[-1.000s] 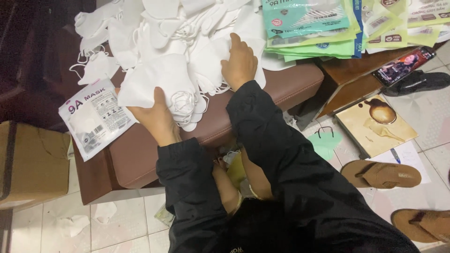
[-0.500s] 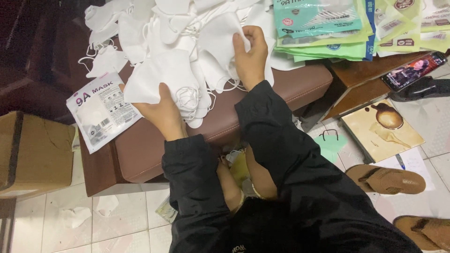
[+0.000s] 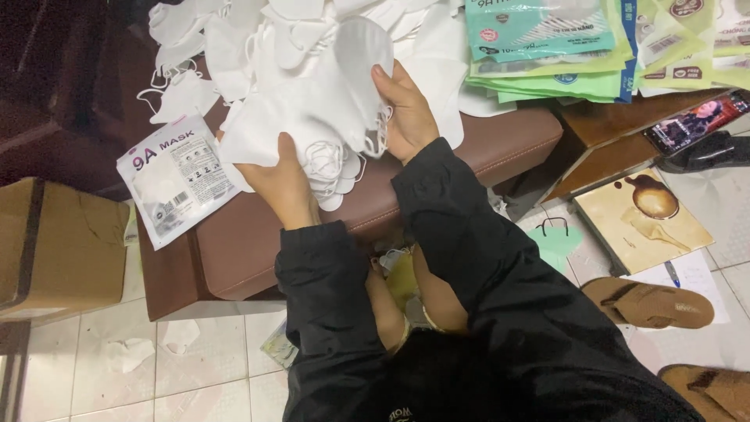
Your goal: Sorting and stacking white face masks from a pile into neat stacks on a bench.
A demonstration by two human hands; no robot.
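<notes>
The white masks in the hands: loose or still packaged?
Loose: the white masks are bare between the left hand and right hand, ear loops dangling.

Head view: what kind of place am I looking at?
Probably a home room used for packing: loose white masks piled on a brown padded bench, printed packets stacked alongside, sandals on the tiled floor.

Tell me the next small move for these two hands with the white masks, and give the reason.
Probably square up the stack of masks: the left hand grips it from below and the right hand holds its side, yet ear loops hang loose and edges fan out unevenly above the brown bench.
</notes>
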